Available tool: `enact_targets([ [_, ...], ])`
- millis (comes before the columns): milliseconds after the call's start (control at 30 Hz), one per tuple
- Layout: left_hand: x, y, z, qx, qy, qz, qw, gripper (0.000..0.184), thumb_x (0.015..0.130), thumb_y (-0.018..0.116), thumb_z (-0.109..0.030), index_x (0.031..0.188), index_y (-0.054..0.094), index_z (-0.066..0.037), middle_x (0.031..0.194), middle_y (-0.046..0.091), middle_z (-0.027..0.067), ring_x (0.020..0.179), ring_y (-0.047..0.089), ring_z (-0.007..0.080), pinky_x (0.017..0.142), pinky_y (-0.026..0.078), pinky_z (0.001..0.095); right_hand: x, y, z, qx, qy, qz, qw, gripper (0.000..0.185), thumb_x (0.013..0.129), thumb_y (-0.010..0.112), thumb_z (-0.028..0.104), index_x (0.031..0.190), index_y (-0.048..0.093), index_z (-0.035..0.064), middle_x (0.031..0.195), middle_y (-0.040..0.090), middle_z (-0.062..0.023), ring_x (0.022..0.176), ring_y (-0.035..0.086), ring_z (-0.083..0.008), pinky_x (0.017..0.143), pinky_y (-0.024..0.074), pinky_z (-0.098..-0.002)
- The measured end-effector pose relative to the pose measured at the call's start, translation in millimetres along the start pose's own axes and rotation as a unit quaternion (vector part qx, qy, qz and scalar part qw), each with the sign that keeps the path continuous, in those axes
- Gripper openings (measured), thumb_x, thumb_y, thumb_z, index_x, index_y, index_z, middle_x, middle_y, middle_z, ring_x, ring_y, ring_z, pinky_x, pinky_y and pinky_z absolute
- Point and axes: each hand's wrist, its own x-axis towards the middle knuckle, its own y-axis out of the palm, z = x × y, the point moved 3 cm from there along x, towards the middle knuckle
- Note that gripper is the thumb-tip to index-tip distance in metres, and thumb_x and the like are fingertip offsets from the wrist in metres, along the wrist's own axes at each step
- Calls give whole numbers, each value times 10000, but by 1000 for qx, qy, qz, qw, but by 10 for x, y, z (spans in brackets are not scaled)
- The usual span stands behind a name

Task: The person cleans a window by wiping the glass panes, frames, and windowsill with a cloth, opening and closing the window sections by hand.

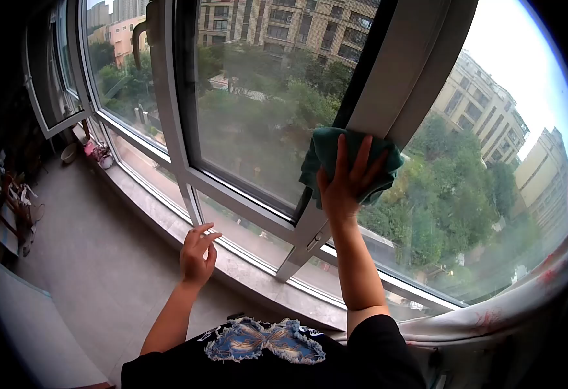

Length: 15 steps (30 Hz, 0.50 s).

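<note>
A: Where is the cloth (323, 146)?
B: Bunched against the post (387, 78), across its width, with its edges lapping toward the panes on both sides.

A: What is the right hand (345, 178) doing there?
B: It lies over the cloth, its fingers (363, 152) spread and straight, pinning the cloth to the post rather than clenching it. The thumb stands apart along the cloth's left edge.

A: And the left hand (198, 256)?
B: Low and to the left of the post, near the sill (242, 269). Its fingers are released, loosely bent and apart. I can't tell whether the tips touch the frame behind them.

A: What flanks the post?
B: On its left, a dark-edged pane (264, 123), hazy, with trees and a building behind. On its right, a wider pane (455, 188), clearer, showing trees and pale buildings.

A: Farther off?
B: Well left of the post, a handle (139, 45) on an upright, and beyond that a sash (57, 78) standing ajar. Down and left of the post, the sill curves away above the floor (96, 207). To the post's lower right, a pale fabric (491, 318) with red marks runs below the wider pane.
</note>
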Motion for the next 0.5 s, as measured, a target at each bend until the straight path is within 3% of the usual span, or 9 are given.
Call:
enact_targets([
  [67,-121,-100,75,20,1,-8,1000,290,771,616,76,972,764,-70,1157,713,107,1046,652,323,860,541,400,256,-71,-52,-3,-1,-32,999,762,801,693,510,1526,521,352,1714,244,-57,1530,260,-481,1193,193,-684],
  [167,-231,-235,179,32,-23,1,999,275,757,630,86,934,765,-76,1137,719,99,1047,656,325,869,542,400,699,-183,-9,-60,0,-51,997,812,827,630,559,1580,439,325,1724,206,-81,1543,214,-486,1199,199,-677],
  [300,-148,-368,398,37,-8,-20,999,253,755,649,79,918,758,-81,1095,724,82,1024,674,309,861,562,400,1494,-325,14,-57,-42,-146,987,775,842,626,510,1576,432,354,1708,244,-63,1512,284,-479,1171,282,-694],
  [500,63,-594,904,28,-15,-4,1000,227,775,660,62,903,751,-102,1077,731,61,1025,685,285,841,578,383,2720,-601,-97,-154,-128,-272,941,742,940,599,545,1609,349,344,1661,322,-104,1469,388,-427,1178,387,-571],
])
